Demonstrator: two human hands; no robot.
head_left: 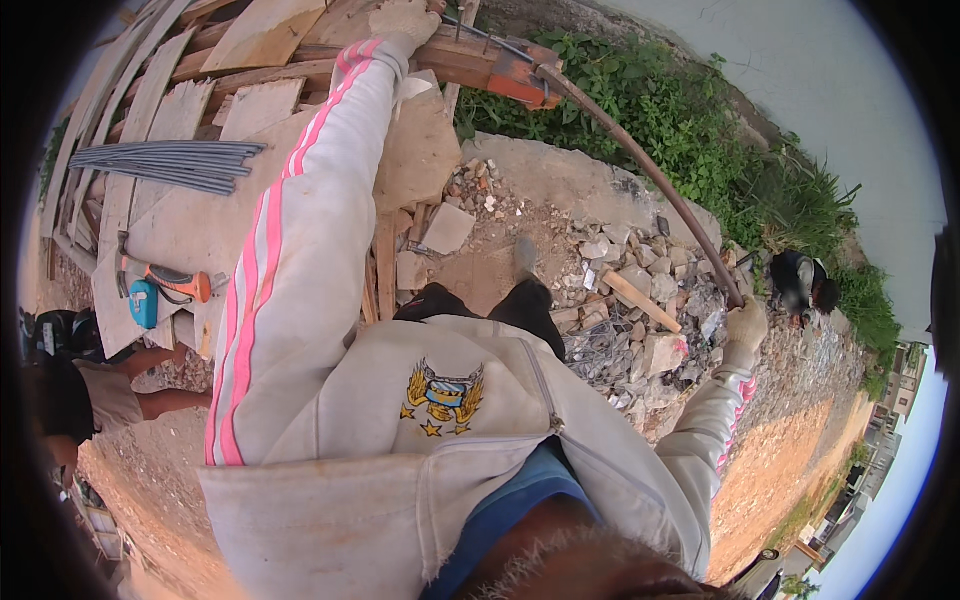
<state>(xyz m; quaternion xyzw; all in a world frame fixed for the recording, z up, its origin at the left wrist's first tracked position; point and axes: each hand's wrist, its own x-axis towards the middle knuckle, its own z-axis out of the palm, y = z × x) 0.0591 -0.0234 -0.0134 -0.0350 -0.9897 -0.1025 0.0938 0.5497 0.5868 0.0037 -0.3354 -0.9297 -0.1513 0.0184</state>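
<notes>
At the top, my gloved left hand (pixel 405 22) is closed on the wooden beam's end of a thin steel rod (pixel 490 40), though its fingertips are hard to make out. The rod runs over a wooden beam (pixel 450 60) with upright pins and an orange-red block (pixel 520 82), toward a long rusty pipe (pixel 650 170). My gloved right hand (pixel 745 322) is wrapped round the pipe's lower end, at the right. A bundle of grey rods (pixel 165 160), a hammer with an orange handle (pixel 180 280) and a teal tape measure (pixel 143 303) lie on boards at the left.
Rubble (pixel 640 290) and a concrete slab (pixel 590 180) cover the ground before me, beside green weeds (pixel 610 80) and a pale wall (pixel 840 100). A crouching person (pixel 800 285) is at the right; another person (pixel 100 400) is at the lower left, near the boards (pixel 240 40).
</notes>
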